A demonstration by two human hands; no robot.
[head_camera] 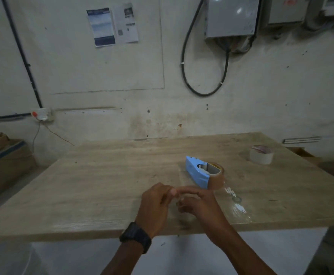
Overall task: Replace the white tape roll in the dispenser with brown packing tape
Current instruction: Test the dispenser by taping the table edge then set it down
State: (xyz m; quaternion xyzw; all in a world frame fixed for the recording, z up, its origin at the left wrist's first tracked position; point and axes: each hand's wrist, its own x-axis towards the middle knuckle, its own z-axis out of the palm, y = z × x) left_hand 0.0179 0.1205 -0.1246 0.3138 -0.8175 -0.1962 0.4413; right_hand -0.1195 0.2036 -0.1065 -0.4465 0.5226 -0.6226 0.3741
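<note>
brown tape roll in blue dispenser

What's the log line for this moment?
dispenser: brown roll in it | white roll: on table, apart | left hand, right hand: touching, grip unclear

brown tape in blue dispenser; white roll apart.

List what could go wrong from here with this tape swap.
1. A shiny strip runs from the brown tape in the dispenser toward the front edge of the table. If it is stuck tape, pulling it may drag the dispenser.
2. The left hand and right hand meet fingertip to fingertip, blurred. Any sticky scrap there could cling.
3. The white tape roll sits near the table's right edge and could get knocked off.
</note>
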